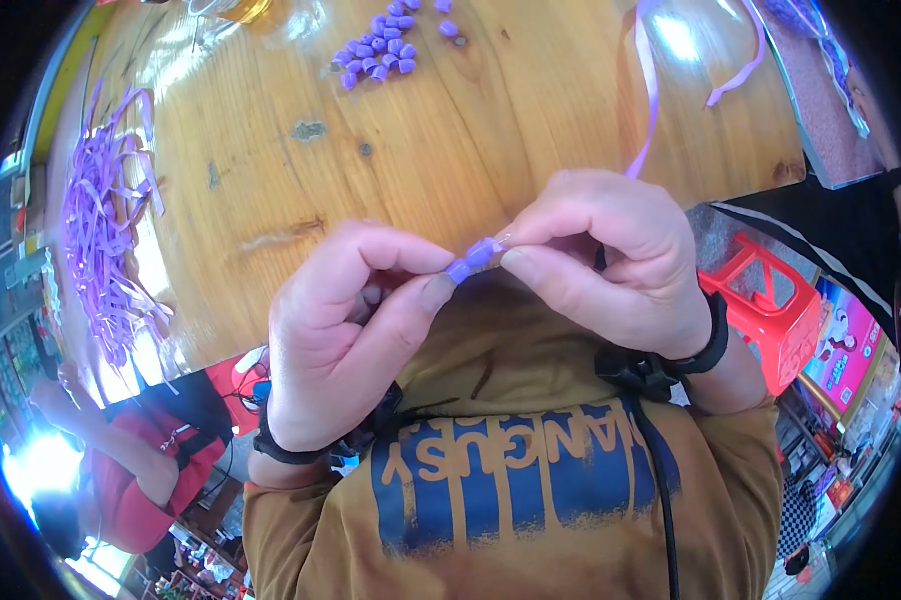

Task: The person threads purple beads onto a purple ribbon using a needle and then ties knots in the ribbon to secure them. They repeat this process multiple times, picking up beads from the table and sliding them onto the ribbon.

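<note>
Over the table's near edge, my left hand [356, 320] pinches a small purple bead [459, 270] between thumb and forefinger. A second bead-like purple piece [482, 252] sits against it, towards the right. My right hand [611, 265] is closed in a pinch on a thin pale tip [506, 241] at that piece's far end; what the tip is made of is too small to tell. A purple ribbon [650, 110] runs from the far right of the table down behind my right hand. Whether it joins the pinched pieces is hidden.
Several loose purple beads [379, 50] lie at the far middle of the wooden table [371, 180]. A bundle of purple ribbons [111, 230] hangs over its left side. A red plastic stool [771, 310] stands at right. Another person in red [141, 480] is at lower left.
</note>
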{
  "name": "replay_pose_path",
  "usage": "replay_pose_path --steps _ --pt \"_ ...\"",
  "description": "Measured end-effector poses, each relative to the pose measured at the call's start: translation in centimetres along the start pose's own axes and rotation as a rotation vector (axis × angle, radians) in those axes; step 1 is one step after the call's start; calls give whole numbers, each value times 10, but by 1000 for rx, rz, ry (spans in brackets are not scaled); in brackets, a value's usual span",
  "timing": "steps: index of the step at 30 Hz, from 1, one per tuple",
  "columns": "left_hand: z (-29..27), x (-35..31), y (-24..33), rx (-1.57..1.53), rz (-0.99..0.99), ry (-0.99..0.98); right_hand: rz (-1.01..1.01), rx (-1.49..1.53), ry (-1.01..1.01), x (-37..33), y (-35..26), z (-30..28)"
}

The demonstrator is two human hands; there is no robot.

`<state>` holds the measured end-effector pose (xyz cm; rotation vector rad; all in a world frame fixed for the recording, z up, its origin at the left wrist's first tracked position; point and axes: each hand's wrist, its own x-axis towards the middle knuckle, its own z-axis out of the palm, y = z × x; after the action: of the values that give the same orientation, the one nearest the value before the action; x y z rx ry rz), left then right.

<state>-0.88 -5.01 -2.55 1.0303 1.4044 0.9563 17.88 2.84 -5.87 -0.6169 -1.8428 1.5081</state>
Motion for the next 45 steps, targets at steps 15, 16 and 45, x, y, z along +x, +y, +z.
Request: replay_pose_path --steps 15,16,45 --pt "-12 0 9 550 346 -10 -67 -353 -337 23 -20 -2" --pt "-13 -2 10 575 378 -26 -82 -357 -345 25 -22 -1" --pt "-109 -37 -22 778 140 395 197 -156 237 32 -23 -86"
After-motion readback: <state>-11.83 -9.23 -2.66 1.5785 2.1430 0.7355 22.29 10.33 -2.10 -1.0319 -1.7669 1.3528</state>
